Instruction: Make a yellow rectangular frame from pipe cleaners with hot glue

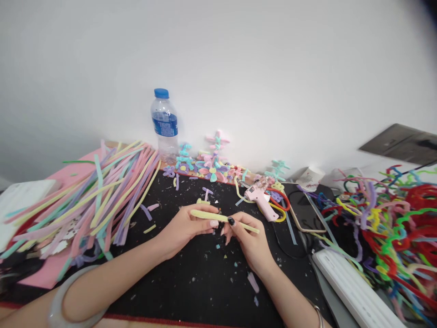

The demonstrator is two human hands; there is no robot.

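Note:
A pale yellow fuzzy strip (210, 216) is held nearly level above the black mat (164, 282). Its left part is pinched between the thumb and fingers of my left hand (191, 223). Toward its right end, my right hand (247, 234) grips the same strip between thumb and fingers, and the tip sticks out past them. Just behind my left hand lie a small yellow piece and a purple piece (207, 192). A pink glue gun (261, 200) rests on the mat beyond my right hand.
Pastel strips (112, 191) are heaped at left, colourful curled strips (392, 228) at right. A water bottle (165, 127) and fuzzy flower shapes (212, 173) stand along the wall. A phone (307, 212) and a white power strip (355, 287) lie at right.

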